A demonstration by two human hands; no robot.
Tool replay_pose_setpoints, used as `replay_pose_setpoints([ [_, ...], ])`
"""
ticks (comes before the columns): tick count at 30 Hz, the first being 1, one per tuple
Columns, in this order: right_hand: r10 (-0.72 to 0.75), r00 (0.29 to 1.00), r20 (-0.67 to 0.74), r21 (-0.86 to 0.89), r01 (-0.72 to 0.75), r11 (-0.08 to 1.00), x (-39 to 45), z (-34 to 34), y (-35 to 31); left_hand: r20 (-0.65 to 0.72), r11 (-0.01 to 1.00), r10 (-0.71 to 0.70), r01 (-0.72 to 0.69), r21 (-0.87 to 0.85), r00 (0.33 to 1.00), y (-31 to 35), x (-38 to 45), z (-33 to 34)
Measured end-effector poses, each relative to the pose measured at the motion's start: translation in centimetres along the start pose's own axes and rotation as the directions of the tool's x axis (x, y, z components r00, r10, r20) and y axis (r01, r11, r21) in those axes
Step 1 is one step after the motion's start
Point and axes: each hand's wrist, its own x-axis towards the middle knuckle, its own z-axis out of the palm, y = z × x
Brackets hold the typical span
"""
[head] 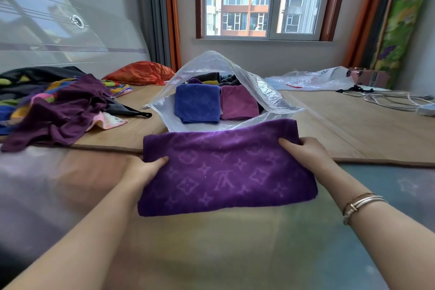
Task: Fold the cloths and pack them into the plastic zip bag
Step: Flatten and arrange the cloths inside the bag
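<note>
Purple terry fills the middle of your view: a folded purple cloth [226, 169] with a faint monogram pattern, held up flat between your two hands. Your left hand [143, 169] grips its left edge, thumb lying on top and fingers hidden underneath; your right hand [303, 151] grips the right edge the same way, with bangles [360, 205] on that wrist. Just beyond the cloth's far edge, the plastic zip bag [259, 87] lies on the bamboo mat [353, 125] with its mouth gaping toward you. Inside it sit a folded blue cloth [197, 104] and a folded pink cloth [239, 102] side by side, touching, with darker cloths behind them. To your left on the mat is a loose pile of unfolded cloths [58, 106], dark purple on top. Far right, another plastic bag [315, 80] and white cables [390, 99] rest on the mat.
</note>
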Motion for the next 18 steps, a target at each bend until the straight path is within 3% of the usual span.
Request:
replay_pose_setpoints([
  [3, -0.057, 0.997, -0.05, 0.041, 0.059, 0.997, -1.2, -0.6, -0.8, 0.159, 0.998, -0.024, 0.032, -0.047, 0.987, 2.0, -3.2, -0.9],
  [6, -0.08, 0.996, -0.042, 0.111, 0.084, 0.99, -2.6, -1.0, -2.2, 0.168, 0.991, 0.119, -0.108, -0.072, 0.979, 4.1, -5.4, -1.8],
  [10, -0.084, 0.993, 0.085, 0.4, 0.044, 0.916, -5.4, -1.1, -5.3, 0.297, 0.979, 0.181, -0.145, -0.141, 0.938, 7.2, -9.1, -1.7],
  [14, -0.296, 0.955, 0.017, 0.42, 0.262, 0.869, -8.2, 0.2, -9.0, 0.392, 0.965, 0.244, -0.183, -0.187, 0.887, 8.6, -12.2, 0.2],
  [18, -0.433, 0.901, 0.03, 0.629, 0.319, 0.709, -10.2, 2.9, -11.2, 0.505, 0.897, 0.277, -0.032, -0.441, 0.818, 9.0, -14.4, 2.1],
])
